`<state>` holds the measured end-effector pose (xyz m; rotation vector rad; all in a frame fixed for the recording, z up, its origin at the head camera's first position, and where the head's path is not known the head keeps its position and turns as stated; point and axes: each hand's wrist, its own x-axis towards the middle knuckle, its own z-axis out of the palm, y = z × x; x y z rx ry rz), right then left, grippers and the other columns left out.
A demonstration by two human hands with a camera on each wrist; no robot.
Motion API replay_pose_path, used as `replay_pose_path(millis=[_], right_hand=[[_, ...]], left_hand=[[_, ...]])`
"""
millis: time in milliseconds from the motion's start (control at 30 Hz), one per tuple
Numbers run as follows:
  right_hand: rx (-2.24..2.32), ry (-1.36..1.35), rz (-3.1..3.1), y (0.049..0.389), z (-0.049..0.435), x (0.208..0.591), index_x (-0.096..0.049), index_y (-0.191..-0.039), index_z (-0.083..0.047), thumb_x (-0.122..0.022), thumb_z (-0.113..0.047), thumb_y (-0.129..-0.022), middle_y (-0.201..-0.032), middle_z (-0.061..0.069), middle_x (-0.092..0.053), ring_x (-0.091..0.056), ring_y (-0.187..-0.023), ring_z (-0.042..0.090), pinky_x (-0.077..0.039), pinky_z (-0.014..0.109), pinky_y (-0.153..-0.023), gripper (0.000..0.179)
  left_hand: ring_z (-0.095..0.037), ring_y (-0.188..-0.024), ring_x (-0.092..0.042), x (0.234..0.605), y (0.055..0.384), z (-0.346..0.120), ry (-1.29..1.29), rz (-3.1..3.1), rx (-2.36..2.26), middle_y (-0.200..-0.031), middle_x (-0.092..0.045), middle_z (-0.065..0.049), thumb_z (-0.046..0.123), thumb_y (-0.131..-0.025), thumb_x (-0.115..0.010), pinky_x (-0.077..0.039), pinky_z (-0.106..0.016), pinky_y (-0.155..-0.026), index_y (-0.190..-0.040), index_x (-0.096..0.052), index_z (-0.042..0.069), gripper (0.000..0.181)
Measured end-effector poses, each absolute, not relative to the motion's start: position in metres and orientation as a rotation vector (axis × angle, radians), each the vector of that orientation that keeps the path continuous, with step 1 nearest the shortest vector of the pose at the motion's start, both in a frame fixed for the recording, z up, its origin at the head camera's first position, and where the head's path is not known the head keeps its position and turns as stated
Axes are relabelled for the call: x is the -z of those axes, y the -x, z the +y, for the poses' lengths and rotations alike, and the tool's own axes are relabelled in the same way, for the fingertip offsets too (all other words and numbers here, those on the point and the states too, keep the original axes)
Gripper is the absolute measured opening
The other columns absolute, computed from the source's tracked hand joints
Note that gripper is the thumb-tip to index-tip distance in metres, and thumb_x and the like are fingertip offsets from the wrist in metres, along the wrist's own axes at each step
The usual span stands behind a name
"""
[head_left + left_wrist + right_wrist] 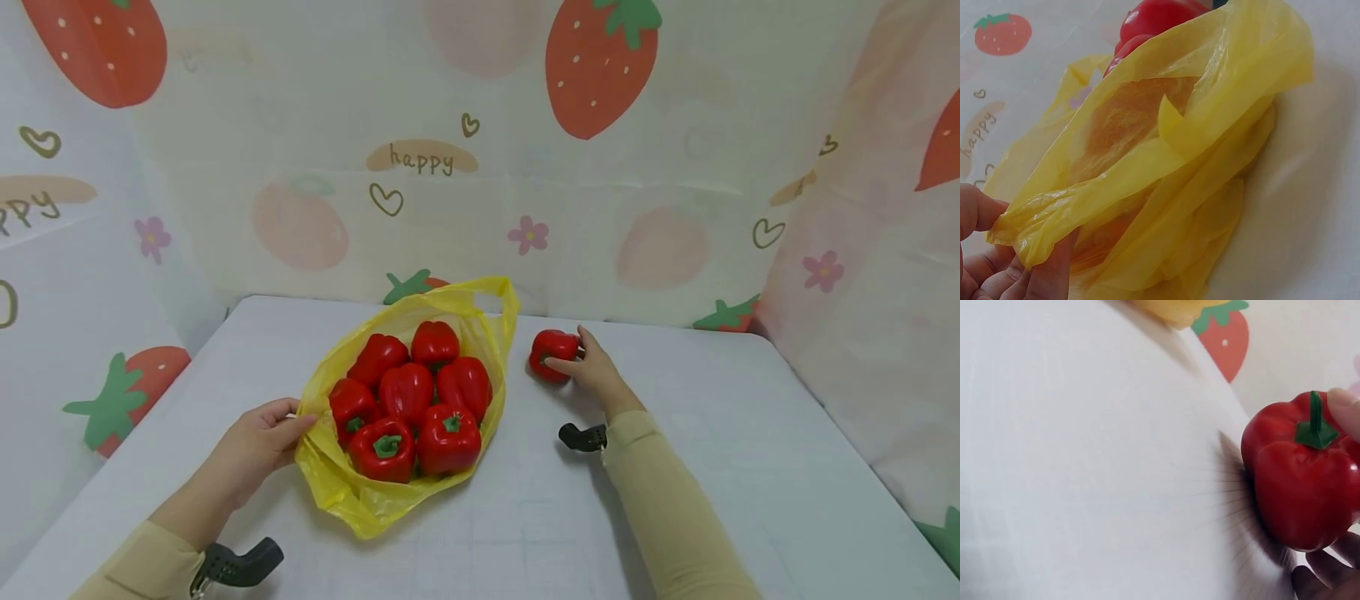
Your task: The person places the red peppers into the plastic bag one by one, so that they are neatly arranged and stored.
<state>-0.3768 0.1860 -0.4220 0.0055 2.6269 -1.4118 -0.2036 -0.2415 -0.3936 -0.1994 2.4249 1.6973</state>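
Note:
A yellow plastic bag (375, 504) lies open on the table with several red bell peppers (406, 393) in its mouth. My left hand (258, 442) pinches the bag's left edge; in the left wrist view, thumb and fingers grip the gathered yellow film (1041, 225). To the right of the bag, my right hand (600, 372) holds a single red bell pepper (551, 357) close over the table. The right wrist view shows this pepper (1304, 481) with its green stem up, the thumb at its top and the other fingers beneath.
The white table (517, 542) is backed by a strawberry-print curtain (570, 192), which also hangs at both sides. One bag handle (510, 308) stands up at the back right of the bag. A black wrist mount (581, 437) juts from the right sleeve, another (240, 564) from the left.

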Motion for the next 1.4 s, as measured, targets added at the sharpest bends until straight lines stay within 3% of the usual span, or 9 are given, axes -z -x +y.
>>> replay_pose_path(millis=[300,800,1067,1400], right_hand=[[1.413,-0.074,2.567,0.3784,0.187,0.4221,-0.007,-0.148,-0.022,-0.067,-0.046,-0.077,-0.15,0.008,-0.019,-0.021,-0.135,0.029,-0.018,0.053,-0.108,0.096],[1.406,0.012,2.52,0.3813,0.1899,0.4232,-0.011,-0.147,-0.025,-0.07,-0.046,-0.074,-0.144,0.013,-0.029,-0.025,-0.131,0.031,-0.023,0.054,-0.106,0.096],[1.385,-0.024,2.513,0.3784,0.1862,0.4235,-0.022,-0.145,-0.021,-0.073,-0.043,-0.073,-0.143,0.01,-0.031,-0.027,-0.129,0.03,-0.026,0.054,-0.104,0.09],[1.399,0.017,2.532,0.3737,0.1874,0.4241,-0.026,-0.143,-0.017,-0.074,-0.041,-0.072,-0.138,0.012,-0.037,-0.033,-0.125,0.03,-0.031,0.05,-0.103,0.089]], left_hand=[[-0.016,-0.091,-0.06,0.3925,0.2035,-0.2414,0.18,2.427,-1.7,-0.111,-0.059,-0.01,0.041,-0.091,-0.053,-0.052,-0.028,-0.081,-0.122,-0.049,0.003,0.049],[-0.016,-0.091,-0.06,0.3902,0.2041,-0.2405,0.184,2.446,-1.676,-0.111,-0.06,-0.01,0.042,-0.09,-0.053,-0.052,-0.029,-0.082,-0.122,-0.05,0.004,0.05],[-0.016,-0.091,-0.06,0.3886,0.203,-0.2405,0.18,2.453,-1.671,-0.112,-0.06,-0.01,0.041,-0.091,-0.053,-0.051,-0.029,-0.082,-0.122,-0.05,0.004,0.049],[-0.016,-0.092,-0.06,0.3887,0.2025,-0.2402,0.19,2.447,-1.673,-0.113,-0.059,-0.011,0.041,-0.091,-0.053,-0.051,-0.029,-0.083,-0.122,-0.049,0.003,0.049]])
